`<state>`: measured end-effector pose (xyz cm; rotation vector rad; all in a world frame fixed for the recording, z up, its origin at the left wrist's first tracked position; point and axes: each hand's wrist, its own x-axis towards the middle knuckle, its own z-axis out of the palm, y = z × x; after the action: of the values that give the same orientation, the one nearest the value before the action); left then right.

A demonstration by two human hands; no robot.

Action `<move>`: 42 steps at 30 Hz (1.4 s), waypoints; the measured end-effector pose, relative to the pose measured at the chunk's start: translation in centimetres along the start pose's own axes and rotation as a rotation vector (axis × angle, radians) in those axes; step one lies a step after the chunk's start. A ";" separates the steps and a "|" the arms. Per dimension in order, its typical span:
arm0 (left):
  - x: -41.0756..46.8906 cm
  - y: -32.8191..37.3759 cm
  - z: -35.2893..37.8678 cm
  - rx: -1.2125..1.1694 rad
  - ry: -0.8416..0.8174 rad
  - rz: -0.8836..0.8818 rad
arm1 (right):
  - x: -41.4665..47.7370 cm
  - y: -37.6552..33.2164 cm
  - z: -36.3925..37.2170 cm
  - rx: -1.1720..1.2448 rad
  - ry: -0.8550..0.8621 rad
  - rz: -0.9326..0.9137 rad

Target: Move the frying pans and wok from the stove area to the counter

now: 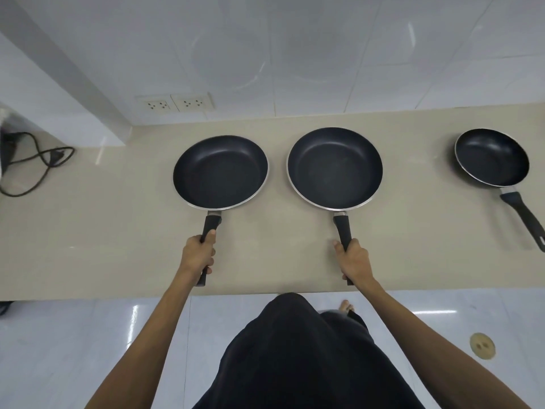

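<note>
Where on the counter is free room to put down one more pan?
Bare counter lies between the middle pan and the small pan, and between the left pan and the black cord. The two held pans sit close together.

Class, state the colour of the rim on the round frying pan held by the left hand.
Silver metal, edging the dark non-stick round frying pan; clearest in the head view.

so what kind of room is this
Most likely a home kitchen: a beige counter against a tiled wall with sockets, and three black frying pans, two by the hands and one apart.
</note>
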<state>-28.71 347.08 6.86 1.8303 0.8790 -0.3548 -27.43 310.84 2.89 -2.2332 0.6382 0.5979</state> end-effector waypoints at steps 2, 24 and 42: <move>0.3 0.0 -0.1 -0.001 -0.008 -0.007 | 0.0 0.1 0.2 0.000 0.000 0.004; 1.7 -3.0 1.8 -0.141 -0.077 -0.167 | -0.2 -0.2 0.6 -0.034 0.000 0.039; 0.4 -4.7 1.1 -0.035 -0.084 -0.177 | -0.9 -0.1 -0.9 0.069 -0.052 0.037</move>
<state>-31.59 347.19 3.02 1.6974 0.9857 -0.5205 -27.85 310.44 4.03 -2.1388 0.6657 0.6406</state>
